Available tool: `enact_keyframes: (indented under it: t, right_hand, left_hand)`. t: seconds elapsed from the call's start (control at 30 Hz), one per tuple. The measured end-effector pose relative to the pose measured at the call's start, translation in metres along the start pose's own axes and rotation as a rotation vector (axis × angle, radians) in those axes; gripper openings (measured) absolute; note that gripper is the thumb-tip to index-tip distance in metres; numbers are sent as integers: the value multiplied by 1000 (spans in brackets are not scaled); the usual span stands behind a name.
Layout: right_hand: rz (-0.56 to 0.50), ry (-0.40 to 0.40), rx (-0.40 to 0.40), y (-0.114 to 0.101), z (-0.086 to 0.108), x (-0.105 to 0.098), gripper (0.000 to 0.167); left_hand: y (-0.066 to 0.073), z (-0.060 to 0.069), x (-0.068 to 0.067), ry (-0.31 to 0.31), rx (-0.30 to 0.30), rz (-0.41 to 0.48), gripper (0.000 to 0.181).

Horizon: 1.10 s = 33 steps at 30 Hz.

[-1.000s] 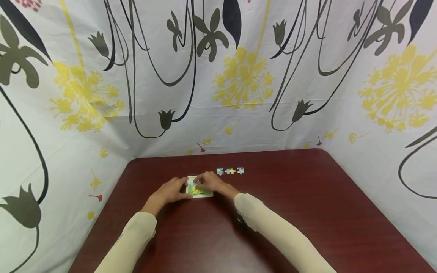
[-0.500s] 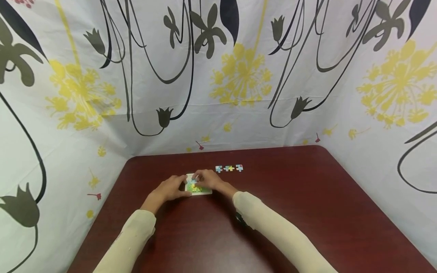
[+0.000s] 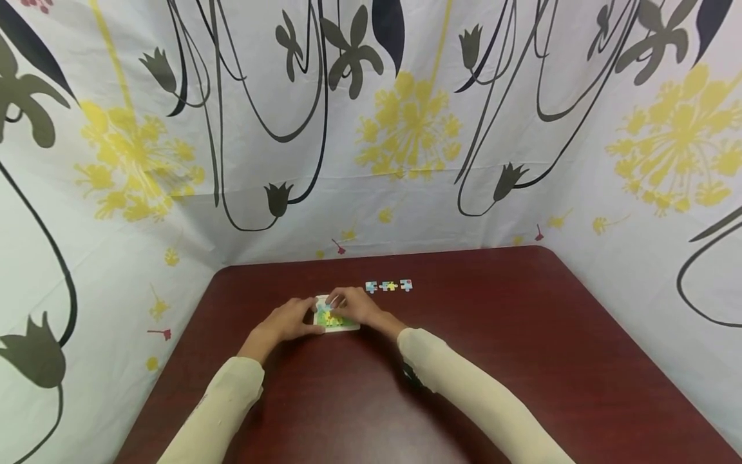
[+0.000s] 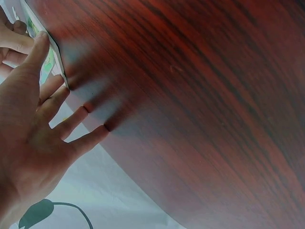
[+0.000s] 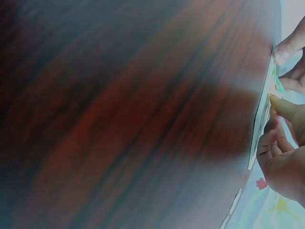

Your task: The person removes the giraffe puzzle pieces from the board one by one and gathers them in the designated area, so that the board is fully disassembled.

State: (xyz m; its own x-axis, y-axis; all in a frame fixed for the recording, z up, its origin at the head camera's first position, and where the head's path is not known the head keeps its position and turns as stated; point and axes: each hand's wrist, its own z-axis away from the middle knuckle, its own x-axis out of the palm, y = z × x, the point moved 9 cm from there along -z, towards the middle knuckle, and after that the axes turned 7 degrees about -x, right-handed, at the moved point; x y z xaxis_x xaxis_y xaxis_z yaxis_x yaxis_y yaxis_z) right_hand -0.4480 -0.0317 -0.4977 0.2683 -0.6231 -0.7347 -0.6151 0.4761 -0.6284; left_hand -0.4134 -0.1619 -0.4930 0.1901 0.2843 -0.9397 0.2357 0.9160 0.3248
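A small jigsaw board with a white border and a green, yellow and blue picture lies flat on the table. My left hand holds its left side, thumb at the near corner and index finger at the far one. The left wrist view shows the other left fingers spread out with their tips on the tabletop. Over the board, my right hand has bent fingers and pinches a puzzle piece against the picture. The piece is mostly hidden under the fingertips. In the right wrist view the right thumb touches the board's top.
Three loose jigsaw pieces lie in a row behind the board: a blue one, a yellow and blue one, and a blue one with red. The dark red table meets a flower-printed cloth at its back and sides.
The head view has shifted slightly. My right fingers have moved a little on the board, with the index finger bent higher. My left hand stays at the board's left side.
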Motion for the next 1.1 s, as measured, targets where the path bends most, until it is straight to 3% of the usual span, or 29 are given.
enact_keyframes:
  t: [0.57,1.1]
  right_hand:
    - [-41,41,-57,-5,0,-6,19]
    - [-95,27,-22,-2,3,-5,14]
  left_hand:
    - [2,3,-2,7,4,0,62]
    - [0,5,-1,-18,-17,-20,61]
